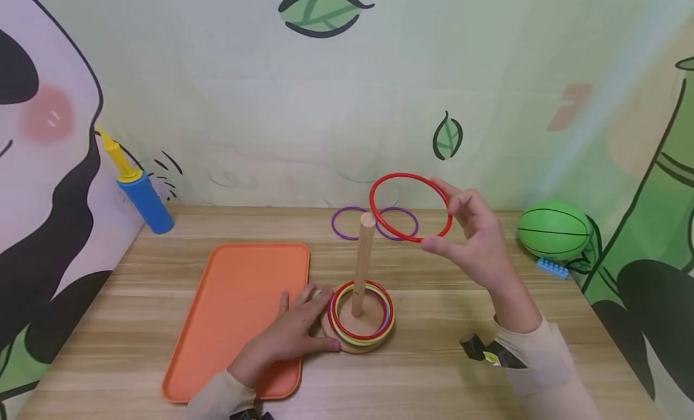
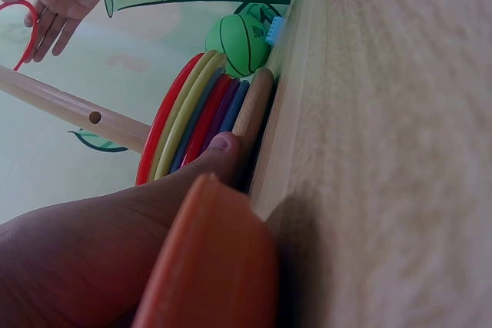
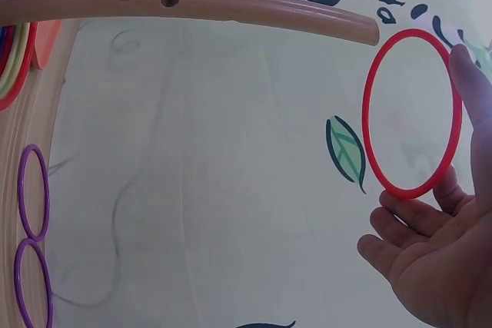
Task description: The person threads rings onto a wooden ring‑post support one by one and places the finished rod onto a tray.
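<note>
Thumb and fingertips of the right hand (image 1: 477, 245) pinch a red ring (image 1: 402, 175), the thumb at the ring's five o'clock and the index finger near two. That grip is parted nearly as wide as the ring, the other fingers loosely bent. The left hand (image 1: 295, 329) lies relaxed against the round wooden base (image 1: 344, 316), thumb at seven o'clock and fingertips at ten, clasping nothing.

The head view sets the purple rings (image 1: 349, 238) on the desk (image 1: 423, 378) at twelve o'clock from the base, the orange tray (image 1: 233, 323) at nine, the blue and yellow pump (image 1: 145, 200) at ten and the green ball (image 1: 553, 230) at two. Only the left wrist view counts out the ring stack (image 2: 188, 117) side-on — red, two yellows, blue, red, purple, blue — down to the base. The right wrist view shows a hole plainly in the wooden post (image 3: 261, 7).

The held ring is slim, plain and glossy, tilted in the air at one o'clock from the base. It is just beside the post's tip, not around it; whether they touch cannot be told.
</note>
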A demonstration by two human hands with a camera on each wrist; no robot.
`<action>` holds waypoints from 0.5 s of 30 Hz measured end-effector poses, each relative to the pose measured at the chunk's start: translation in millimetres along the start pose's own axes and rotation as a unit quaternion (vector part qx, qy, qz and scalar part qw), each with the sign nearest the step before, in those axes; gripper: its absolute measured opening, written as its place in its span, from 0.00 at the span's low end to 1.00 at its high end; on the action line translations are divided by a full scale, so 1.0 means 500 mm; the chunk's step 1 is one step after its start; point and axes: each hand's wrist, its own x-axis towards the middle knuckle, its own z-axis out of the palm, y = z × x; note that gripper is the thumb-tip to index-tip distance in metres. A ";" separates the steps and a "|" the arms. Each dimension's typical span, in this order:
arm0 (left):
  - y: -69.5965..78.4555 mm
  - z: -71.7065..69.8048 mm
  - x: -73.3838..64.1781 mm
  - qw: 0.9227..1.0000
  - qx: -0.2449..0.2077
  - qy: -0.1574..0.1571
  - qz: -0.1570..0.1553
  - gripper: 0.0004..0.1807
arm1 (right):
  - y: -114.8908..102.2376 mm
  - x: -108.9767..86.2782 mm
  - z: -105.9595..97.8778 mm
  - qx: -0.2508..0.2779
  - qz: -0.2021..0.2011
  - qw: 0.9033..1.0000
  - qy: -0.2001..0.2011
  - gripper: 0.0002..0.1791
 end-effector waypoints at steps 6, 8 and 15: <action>0.000 -0.001 -0.001 1.000 -0.005 0.003 0.001 0.59 | 0.001 0.005 0.005 -0.014 -0.003 1.000 -0.003 0.28; -0.001 0.000 0.000 1.000 -0.004 0.002 0.001 0.59 | 0.001 0.007 0.007 -0.019 -0.002 1.000 -0.005 0.28; -0.004 0.004 0.002 1.000 0.003 0.004 0.004 0.59 | -0.002 0.010 0.015 -0.022 -0.001 1.000 -0.016 0.28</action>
